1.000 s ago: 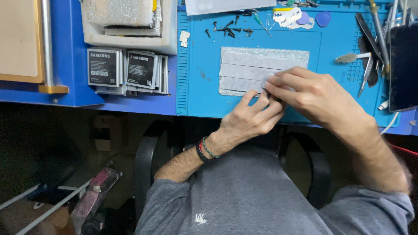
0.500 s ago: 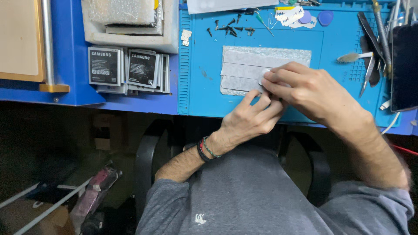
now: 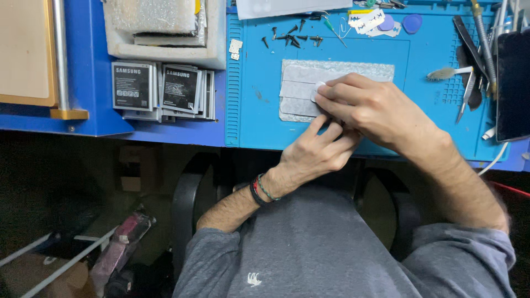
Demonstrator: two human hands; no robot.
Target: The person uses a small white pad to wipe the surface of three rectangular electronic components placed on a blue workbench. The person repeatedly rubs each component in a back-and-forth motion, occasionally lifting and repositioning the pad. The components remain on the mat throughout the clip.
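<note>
A grey glittery sheet (image 3: 337,70) with white strips (image 3: 295,88) on it lies on the blue work mat (image 3: 254,121). My right hand (image 3: 375,110) rests over the sheet's right half, its fingertips pinched on a small white tab at the strips' edge. My left hand (image 3: 314,154), with bracelets at the wrist, sits just below. Its fingers reach up under my right hand to the sheet's lower edge; what they hold is hidden.
Several black screws (image 3: 292,38) lie at the mat's top. Tweezers and a small brush (image 3: 458,72) lie at right beside a dark phone (image 3: 513,83). Stacked phone batteries (image 3: 160,88) and a white foam tray (image 3: 165,33) sit left of the mat.
My right hand's fingertips have crept up and to the left across the sheet. My left hand has stayed almost where it was.
</note>
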